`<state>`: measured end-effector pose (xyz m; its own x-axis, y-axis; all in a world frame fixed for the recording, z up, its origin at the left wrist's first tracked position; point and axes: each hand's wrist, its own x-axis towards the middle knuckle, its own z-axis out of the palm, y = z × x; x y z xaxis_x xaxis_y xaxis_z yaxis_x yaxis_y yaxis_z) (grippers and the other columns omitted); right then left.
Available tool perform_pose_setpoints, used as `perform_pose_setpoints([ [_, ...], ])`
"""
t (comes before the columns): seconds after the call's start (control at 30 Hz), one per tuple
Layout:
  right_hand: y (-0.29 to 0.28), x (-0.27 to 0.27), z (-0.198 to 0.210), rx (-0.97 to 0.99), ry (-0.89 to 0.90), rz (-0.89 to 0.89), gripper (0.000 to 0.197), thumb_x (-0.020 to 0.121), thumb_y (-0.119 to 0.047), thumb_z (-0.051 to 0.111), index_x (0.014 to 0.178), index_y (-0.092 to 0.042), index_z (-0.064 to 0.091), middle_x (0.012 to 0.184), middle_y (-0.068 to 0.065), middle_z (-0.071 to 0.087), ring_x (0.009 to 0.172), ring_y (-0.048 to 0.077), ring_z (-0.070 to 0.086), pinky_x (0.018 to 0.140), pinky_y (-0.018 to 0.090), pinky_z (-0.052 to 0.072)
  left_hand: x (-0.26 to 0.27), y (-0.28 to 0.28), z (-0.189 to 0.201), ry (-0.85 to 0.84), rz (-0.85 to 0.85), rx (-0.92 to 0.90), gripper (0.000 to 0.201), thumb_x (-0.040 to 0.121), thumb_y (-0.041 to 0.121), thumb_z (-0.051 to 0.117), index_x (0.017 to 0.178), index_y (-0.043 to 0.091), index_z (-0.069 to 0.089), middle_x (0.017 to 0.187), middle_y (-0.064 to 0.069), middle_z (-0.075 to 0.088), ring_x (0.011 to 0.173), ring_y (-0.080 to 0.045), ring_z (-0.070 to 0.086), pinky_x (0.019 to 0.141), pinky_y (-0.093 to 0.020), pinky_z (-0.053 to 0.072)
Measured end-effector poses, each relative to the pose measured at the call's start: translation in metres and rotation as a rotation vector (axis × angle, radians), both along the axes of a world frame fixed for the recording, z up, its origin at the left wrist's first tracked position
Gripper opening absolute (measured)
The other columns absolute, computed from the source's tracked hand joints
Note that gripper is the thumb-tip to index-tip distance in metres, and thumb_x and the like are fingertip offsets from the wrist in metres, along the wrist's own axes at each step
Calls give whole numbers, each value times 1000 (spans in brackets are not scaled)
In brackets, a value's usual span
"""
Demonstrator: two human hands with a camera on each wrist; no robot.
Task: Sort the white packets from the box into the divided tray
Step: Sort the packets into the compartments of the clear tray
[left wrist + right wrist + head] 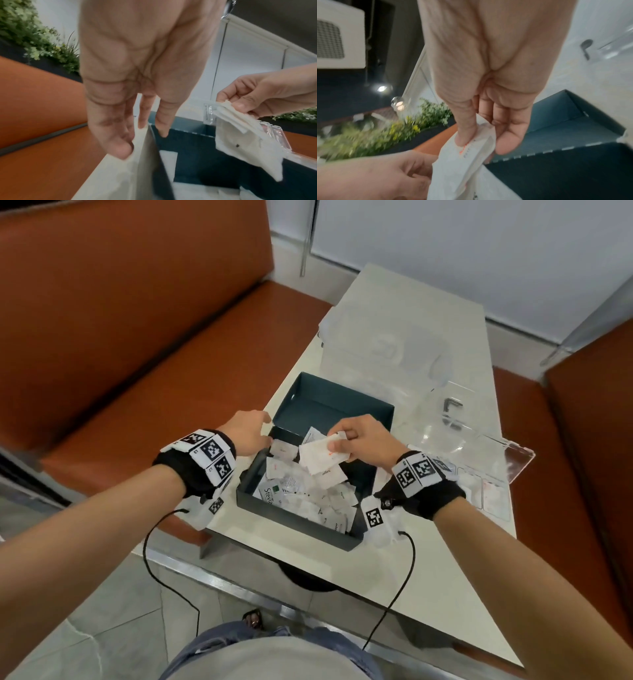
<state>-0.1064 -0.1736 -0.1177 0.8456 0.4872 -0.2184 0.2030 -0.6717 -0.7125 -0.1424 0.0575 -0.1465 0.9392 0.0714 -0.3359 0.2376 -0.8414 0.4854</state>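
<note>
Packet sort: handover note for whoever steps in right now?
Right hand: pinches a small stack of white packets above the box.
Left hand: fingers straight at the box's left wall, holding nothing.
Box: still holds a pile of packets, on the table.
Divided tray: right of the box, behind the right wrist; some packets already inside.
Left: place the held stack, then sort the pile.

Box [310, 405] open on top; its walls and clear tray [493, 460] flank the packets [318, 498]
</note>
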Motion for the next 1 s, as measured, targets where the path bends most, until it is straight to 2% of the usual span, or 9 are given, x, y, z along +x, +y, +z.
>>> perform_pose_setpoints([
  [0.07, -14, 0, 10, 153, 78, -94, 6, 87, -7, 66, 93, -8, 68, 94, 12, 71, 78, 13, 68, 59, 19, 54, 6, -8, 16, -172, 31, -30, 44, 97, 24, 56, 138, 14, 46, 133, -9, 55, 115, -25, 56, 88, -33, 47],
  [0.17, -34, -2, 25, 332, 168, -209, 9, 88, -6, 65, 97, -7, 66, 95, 12, 71, 80, 13, 70, 60, 21, 55, 15, -28, 42, -316, 49, -213, 34, 98, 28, 53, 131, 18, 53, 121, -2, 60, 95, -14, 58, 75, -24, 48],
  [0.3, -60, -2, 46, 475, 173, -295, 9, 88, -5, 65, 97, -9, 67, 96, 12, 72, 84, 20, 69, 72, 31, 57, 28, -62, 68, -361, 86, -533, 31, 99, 34, 50, 123, 18, 59, 111, 3, 64, 97, -12, 63, 80, -28, 56],
  [0.43, -81, -4, 71, 646, 168, -339, 6, 88, -5, 64, 91, -10, 66, 86, 6, 72, 77, 16, 68, 64, 26, 55, 34, -104, 85, -393, 172, -903, 31, 100, 41, 44, 112, 19, 63, 104, 4, 69, 97, -10, 67, 83, -28, 56],
  [0.57, -94, -5, 85, 771, 139, -424, 7, 90, -5, 61, 94, -8, 66, 88, 6, 69, 76, 16, 67, 62, 23, 53, 36, -146, 92, -204, 239, -1277, 47, 100, 53, 34, 113, 18, 63, 107, -3, 70, 92, -15, 68, 72, -29, 56],
  [0.67, -101, -4, 86, 823, 127, -537, 4, 91, -4, 60, 93, -6, 63, 89, 8, 66, 78, 18, 64, 62, 24, 53, 38, -177, 91, 11, 195, -1536, 63, 95, 66, 28, 121, 17, 59, 124, -13, 64, 112, -31, 63, 96, -47, 49],
  [0.77, -108, -4, 80, 868, 130, -654, 7, 92, -2, 59, 98, 0, 61, 92, 13, 65, 76, 22, 63, 58, 27, 55, 39, -202, 87, 159, 121, -1705, 71, 91, 71, 30, 117, 12, 61, 128, -22, 60, 111, -36, 58, 105, -53, 37],
  [0.93, -119, -4, 65, 901, 108, -828, 22, 91, -5, 61, 109, 7, 60, 98, 21, 66, 82, 28, 64, 72, 38, 55, 35, -231, 86, 259, 148, -1850, 50, 94, 50, 48, 118, 7, 55, 110, -20, 58, 95, -30, 58, 84, -40, 49],
  [1.0, -122, -6, 59, 921, 116, -855, 18, 90, -7, 64, 103, 5, 61, 91, 18, 65, 78, 28, 63, 67, 36, 54, 33, -243, 84, 214, 166, -1801, 31, 97, 32, 51, 111, 5, 57, 104, -16, 62, 94, -28, 60, 82, -39, 51],
])
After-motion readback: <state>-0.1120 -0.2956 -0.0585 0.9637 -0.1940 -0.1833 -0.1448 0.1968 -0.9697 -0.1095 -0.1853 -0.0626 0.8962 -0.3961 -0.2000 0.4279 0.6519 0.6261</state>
